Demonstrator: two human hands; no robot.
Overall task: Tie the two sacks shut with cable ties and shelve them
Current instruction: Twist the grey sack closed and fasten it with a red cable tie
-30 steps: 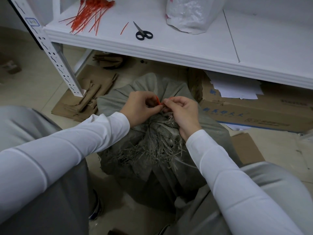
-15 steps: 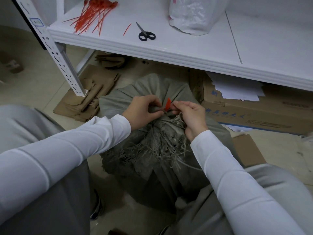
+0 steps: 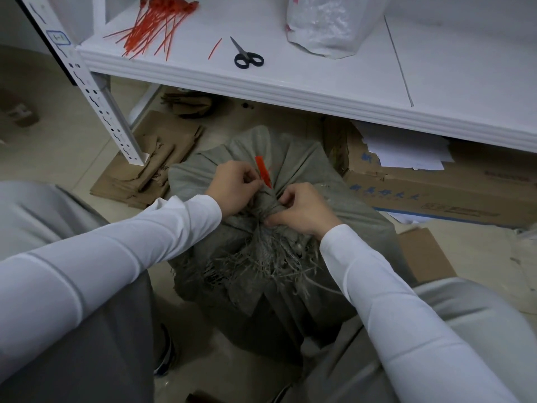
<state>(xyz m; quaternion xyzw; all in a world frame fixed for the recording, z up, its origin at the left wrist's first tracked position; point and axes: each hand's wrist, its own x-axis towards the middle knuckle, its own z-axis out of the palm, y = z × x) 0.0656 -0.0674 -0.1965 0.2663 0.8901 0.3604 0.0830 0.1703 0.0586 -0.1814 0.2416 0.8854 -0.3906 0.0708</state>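
A grey woven sack [image 3: 293,158] stands on the floor between my knees, its mouth gathered into a frayed neck. A red cable tie [image 3: 263,171] sticks up from the neck. My left hand [image 3: 236,190] pinches the tie at its base, fingers curled. My right hand [image 3: 302,209] grips the bunched neck just right of the tie. A white plastic sack [image 3: 328,24] stands on the white shelf [image 3: 290,82] above. Where the tie loops round the neck is hidden by my fingers.
A pile of red cable ties [image 3: 154,24], one loose red tie piece [image 3: 215,48] and black scissors [image 3: 247,56] lie on the shelf. Flattened cardboard [image 3: 151,167] lies under the shelf at left, a cardboard box with papers [image 3: 436,181] at right. The shelf post [image 3: 96,97] stands left.
The red tie's free end now sticks further up out of the sack's neck. My right hand has slid down from the tie onto the bunched neck. The view shifted slightly.
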